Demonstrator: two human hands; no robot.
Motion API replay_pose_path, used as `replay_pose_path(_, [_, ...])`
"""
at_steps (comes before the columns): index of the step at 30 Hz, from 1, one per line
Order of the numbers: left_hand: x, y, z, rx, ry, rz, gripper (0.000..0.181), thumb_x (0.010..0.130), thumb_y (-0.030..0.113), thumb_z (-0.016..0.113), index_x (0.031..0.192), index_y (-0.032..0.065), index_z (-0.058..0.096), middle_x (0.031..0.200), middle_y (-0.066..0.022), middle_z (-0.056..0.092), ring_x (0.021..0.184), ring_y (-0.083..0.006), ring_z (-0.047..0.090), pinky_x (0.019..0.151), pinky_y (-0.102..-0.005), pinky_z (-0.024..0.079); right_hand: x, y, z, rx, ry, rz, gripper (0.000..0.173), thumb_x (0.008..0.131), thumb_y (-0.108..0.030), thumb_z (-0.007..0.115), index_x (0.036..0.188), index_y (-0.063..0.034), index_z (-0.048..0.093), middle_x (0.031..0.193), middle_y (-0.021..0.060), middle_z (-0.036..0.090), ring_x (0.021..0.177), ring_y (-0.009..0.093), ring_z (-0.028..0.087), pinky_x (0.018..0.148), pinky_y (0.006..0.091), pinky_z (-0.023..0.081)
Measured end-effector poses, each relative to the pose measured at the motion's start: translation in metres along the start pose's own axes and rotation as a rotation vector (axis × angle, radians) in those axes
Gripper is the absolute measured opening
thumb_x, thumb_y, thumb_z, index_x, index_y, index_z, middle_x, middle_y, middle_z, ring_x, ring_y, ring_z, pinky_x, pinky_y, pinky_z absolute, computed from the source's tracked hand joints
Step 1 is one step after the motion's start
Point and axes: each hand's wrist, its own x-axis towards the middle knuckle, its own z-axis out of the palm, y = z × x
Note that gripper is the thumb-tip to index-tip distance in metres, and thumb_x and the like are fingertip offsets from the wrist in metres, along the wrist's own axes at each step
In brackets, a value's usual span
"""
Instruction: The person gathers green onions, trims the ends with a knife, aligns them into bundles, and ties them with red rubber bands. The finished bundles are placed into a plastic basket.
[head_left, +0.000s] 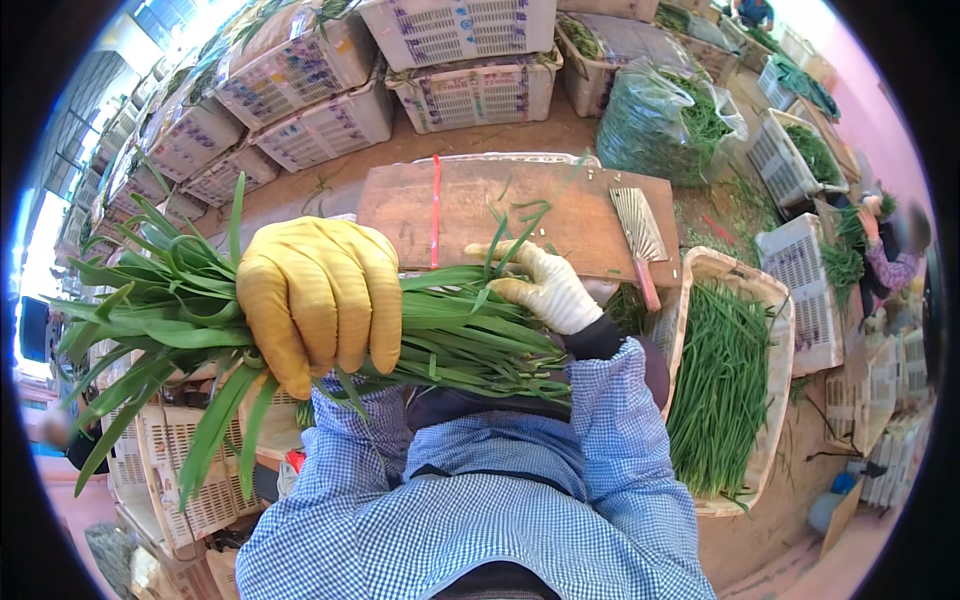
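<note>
My left hand, in a yellow glove, is closed around a thick bunch of long flat green leaves, likely garlic chives. The bunch lies across my front, its loose leaf ends fanning out to the left. My right hand, in a white glove with yellowed fingertips, is at the upper edge of the bunch with thumb and forefinger apart; a few thin blades are by its fingertips. Beyond it is a wooden board with a red strap, leaf scraps and a broad-bladed cleaver with a reddish handle.
A crate of aligned green stalks stands at my right. Stacked white plastic crates line the far side. A clear plastic bag of greens sits beyond the board. A co-worker handles greens at the far right; other people are further off.
</note>
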Motion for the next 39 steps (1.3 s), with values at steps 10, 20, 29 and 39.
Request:
replay_pose_path(10, [-0.009,-0.004,-0.002,-0.008,-0.015,-0.033,0.014,0.089,0.012,0.067,0.083,-0.0005,0.068,0.068,-0.0086,0.062,0.062,-0.02,0.064,0.067,-0.0375,0.06,0.006,0.023,0.026,0.133,0.056,-0.016,0.026,0.09,-0.008,0.067,0.116,-0.0044,0.065,0.101,0.0051,0.07,0.092,0.013,0.064,0.082,0.0262,0.053])
replay_pose_path(20, [-0.014,0.031,-0.013,0.086,-0.025,-0.014,0.009,0.09,0.01,0.065,0.087,0.0009,0.066,0.072,-0.0123,0.066,0.065,-0.0221,0.067,0.072,-0.0353,0.06,-0.008,0.098,-0.023,0.48,0.498,0.266,0.015,0.095,-0.008,0.056,0.098,0.0021,0.067,0.088,0.0101,0.07,0.073,0.015,0.065,0.06,0.027,0.054])
replay_pose_path(29, [-0.012,0.042,-0.014,0.06,-0.075,0.003,0.011,0.091,0.012,0.064,0.088,0.0016,0.067,0.073,-0.0117,0.066,0.066,-0.0215,0.067,0.071,-0.0354,0.06,-0.049,0.189,-0.059,-0.776,0.454,0.606,0.02,0.084,-0.017,0.067,0.099,-0.0041,0.068,0.089,0.0188,0.069,0.085,0.031,0.067,0.075,0.0391,0.054])
replay_pose_path(39, [-0.005,0.054,-0.016,0.098,-0.139,-0.009,0.011,0.09,0.013,0.066,0.087,0.0023,0.066,0.073,-0.0106,0.065,0.068,-0.0211,0.067,0.073,-0.0355,0.06,-0.047,0.041,-0.05,0.107,0.214,0.095,0.025,0.093,-0.01,0.062,0.116,-0.0007,0.064,0.112,0.0071,0.069,0.099,0.013,0.063,0.088,0.027,0.05])
